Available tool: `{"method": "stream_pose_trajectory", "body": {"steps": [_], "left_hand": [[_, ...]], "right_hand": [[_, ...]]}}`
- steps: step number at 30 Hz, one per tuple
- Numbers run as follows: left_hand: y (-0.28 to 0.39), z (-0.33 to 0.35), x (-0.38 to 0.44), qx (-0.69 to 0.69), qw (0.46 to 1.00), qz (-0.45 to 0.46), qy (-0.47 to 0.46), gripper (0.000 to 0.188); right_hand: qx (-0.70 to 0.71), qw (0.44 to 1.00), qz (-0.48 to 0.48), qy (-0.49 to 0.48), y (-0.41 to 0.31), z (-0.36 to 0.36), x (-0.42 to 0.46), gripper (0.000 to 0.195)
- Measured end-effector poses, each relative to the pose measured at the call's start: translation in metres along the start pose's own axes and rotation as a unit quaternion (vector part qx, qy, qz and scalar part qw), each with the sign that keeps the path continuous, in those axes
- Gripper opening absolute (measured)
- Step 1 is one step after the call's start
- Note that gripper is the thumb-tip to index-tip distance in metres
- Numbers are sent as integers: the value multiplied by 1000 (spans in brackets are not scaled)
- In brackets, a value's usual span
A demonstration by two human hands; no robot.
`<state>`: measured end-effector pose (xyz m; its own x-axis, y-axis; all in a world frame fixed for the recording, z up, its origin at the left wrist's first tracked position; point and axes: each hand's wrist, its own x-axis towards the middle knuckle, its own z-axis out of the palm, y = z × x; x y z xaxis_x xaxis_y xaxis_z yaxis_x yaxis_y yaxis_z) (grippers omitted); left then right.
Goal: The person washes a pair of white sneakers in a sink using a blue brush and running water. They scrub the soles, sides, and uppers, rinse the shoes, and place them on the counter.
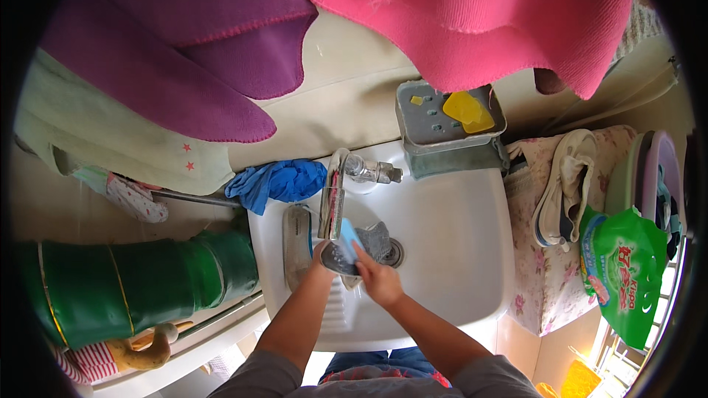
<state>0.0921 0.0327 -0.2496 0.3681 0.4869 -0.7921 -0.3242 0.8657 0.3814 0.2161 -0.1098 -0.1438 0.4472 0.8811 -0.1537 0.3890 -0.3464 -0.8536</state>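
Note:
Over a white ceramic sink (pixel 453 243), my right hand (pixel 379 276) is closed around a light-blue brush (pixel 349 237), which touches the dark sole of a shoe (pixel 336 258). My left hand (pixel 322 257) grips that shoe from the left, its fingers partly hidden behind it. The chrome faucet (pixel 333 199) reaches out just above the shoe. A wet grey cloth-like item (pixel 373 240) lies beside the drain (pixel 394 253). Another shoe (pixel 297 243), grey and beige, rests along the sink's left side.
A blue cloth (pixel 279 182) lies on the back-left rim. At the back right, a grey plastic box (pixel 437 121) bears yellow soap (pixel 469 111). Beige shoes (pixel 567 188) and a green detergent bag (pixel 625 271) are on the right. Pink (pixel 487 22) and purple (pixel 210 50) towels hang above.

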Motion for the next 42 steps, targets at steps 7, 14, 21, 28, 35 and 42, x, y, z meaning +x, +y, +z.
{"method": "stream_pose_trajectory", "body": {"steps": [7,14,21,28,35,42], "left_hand": [[-9,25,9,23,1000,1,19,21],[-6,60,2,42,998,-41,31,32],[-4,56,14,26,996,-87,-13,32],[5,56,-1,25,992,-119,-8,33],[1,17,12,-15,998,-65,-5,40],[6,-13,15,62,997,-33,-45,40]], "right_hand": [[-62,998,18,-10,-3,-43,-10,50],[-200,962,-170,-71,-46,-64,31,59],[-154,981,-112,-43,-24,-74,-27,48],[-130,989,3,-74,-41,-60,38,42],[129,984,121,3,106,-15,-3,42],[64,991,113,-42,55,21,-5,43]]}}
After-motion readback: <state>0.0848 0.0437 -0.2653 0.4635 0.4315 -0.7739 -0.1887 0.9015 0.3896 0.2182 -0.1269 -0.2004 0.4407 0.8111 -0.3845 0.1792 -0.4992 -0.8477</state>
